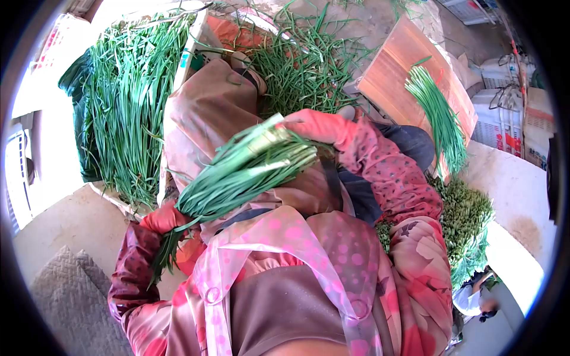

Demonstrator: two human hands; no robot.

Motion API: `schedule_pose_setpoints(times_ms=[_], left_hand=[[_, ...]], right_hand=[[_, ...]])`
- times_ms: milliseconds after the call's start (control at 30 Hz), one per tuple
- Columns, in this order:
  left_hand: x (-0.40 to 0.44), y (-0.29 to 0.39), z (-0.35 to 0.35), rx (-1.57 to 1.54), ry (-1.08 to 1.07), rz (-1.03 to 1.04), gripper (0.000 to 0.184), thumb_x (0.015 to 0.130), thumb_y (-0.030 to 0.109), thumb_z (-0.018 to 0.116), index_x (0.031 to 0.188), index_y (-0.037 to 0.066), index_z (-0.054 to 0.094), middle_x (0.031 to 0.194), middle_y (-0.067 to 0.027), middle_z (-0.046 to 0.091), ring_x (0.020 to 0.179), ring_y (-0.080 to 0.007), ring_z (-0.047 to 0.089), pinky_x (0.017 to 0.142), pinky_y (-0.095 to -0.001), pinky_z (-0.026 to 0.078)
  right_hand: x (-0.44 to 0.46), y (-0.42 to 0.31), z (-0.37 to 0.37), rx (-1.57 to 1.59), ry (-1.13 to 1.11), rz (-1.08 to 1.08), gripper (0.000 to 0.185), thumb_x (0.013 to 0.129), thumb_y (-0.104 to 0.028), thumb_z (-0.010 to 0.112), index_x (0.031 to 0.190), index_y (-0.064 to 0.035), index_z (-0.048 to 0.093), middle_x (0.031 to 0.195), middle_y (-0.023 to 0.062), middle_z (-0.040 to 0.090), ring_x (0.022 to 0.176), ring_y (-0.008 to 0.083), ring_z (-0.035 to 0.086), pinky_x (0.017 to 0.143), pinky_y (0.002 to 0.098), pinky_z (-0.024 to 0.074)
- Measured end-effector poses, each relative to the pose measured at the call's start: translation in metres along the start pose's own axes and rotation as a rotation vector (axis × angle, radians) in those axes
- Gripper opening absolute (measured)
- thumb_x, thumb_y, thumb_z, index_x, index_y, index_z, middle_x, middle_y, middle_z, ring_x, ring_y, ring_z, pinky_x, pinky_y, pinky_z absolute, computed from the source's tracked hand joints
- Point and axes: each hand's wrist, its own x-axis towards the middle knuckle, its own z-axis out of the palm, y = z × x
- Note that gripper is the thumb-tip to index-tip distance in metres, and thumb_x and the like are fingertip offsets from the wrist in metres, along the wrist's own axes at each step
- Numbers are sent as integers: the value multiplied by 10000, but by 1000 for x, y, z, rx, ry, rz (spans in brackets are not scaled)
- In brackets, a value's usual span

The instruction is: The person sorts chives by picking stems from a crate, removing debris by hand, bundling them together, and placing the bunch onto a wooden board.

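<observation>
A bunch of garlic chives (237,172) lies slantwise over my lap, its pale stem ends to the right and its green leaves to the left. My left hand (161,218), in a red glove, is closed round the leaf ends, and some tips hang down below it. At the upper stem ends my right hand (312,127), also gloved in red, has its fingers bent against the pale stalks. Part of its grip is hidden behind the bunch.
A crate of loose chives (127,107) stands at my left. Scattered leaves (303,65) cover the floor ahead. On a wooden board (389,71) at the right lies another chive bundle (436,118). More stacked chives (466,219) sit by my right elbow; a person (475,299) is farther off.
</observation>
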Motion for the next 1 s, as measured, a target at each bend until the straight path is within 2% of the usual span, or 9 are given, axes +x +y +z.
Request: schedule_pose_setpoints(times_ms=[200,267,333,433,533,667,800,933,1000], left_hand=[[18,-32,9,-53,95,29,346,657,-13,745,987,-38,643,824,-134,671,659,-208,663,508,-309,533],[17,-35,12,-69,126,35,348,658,-12,745,989,-39,641,824,-135,670,657,-208,663,505,-309,533],[17,-38,14,-82,155,46,351,659,-11,746,991,-39,639,824,-136,669,655,-208,662,502,-309,532],[19,-37,16,-93,200,65,354,659,-10,746,994,-40,636,823,-137,667,653,-208,661,498,-309,531],[21,-32,21,-89,263,92,358,660,-8,747,998,-41,633,822,-138,665,650,-208,660,493,-308,531],[3,-30,12,-255,310,233,363,674,15,743,1011,-46,623,818,-132,655,619,-201,647,489,-311,530],[-9,-14,16,-484,467,452,128,774,78,620,708,17,529,507,-65,490,433,-222,523,412,-347,458],[12,-20,0,-438,456,270,233,756,193,664,627,32,554,545,-78,536,436,-226,556,412,-326,445],[26,-39,-11,-394,401,304,255,757,208,673,615,37,550,543,-71,530,448,-230,552,430,-330,455]], right_hand=[[17,33,-14,-397,88,99,574,877,-539,580,985,15,683,856,88,684,773,189,626,715,339,490],[-1,15,-32,-298,203,308,483,887,-476,589,989,-16,695,851,77,690,707,145,614,628,306,485],[-27,22,-62,-159,445,257,397,904,-437,562,1047,-86,683,813,11,679,553,78,511,490,218,412],[-55,46,-98,9,623,81,459,916,-470,551,1133,-80,655,888,50,706,606,72,554,519,232,435],[-43,36,-40,49,475,370,577,873,-580,543,1186,-102,629,1004,90,690,704,136,615,595,290,460],[11,30,15,131,387,111,390,831,-419,678,1039,-89,681,828,-31,656,643,63,560,505,230,385],[28,29,-11,346,561,78,238,826,-287,704,912,-65,706,737,-42,634,557,63,509,458,212,363],[11,58,-61,776,653,-141,316,876,-362,634,971,-66,690,679,-57,569,492,46,430,413,194,316],[3,57,-45,406,694,165,528,894,-509,569,1088,-19,615,709,-19,568,441,37,375,375,187,262]])
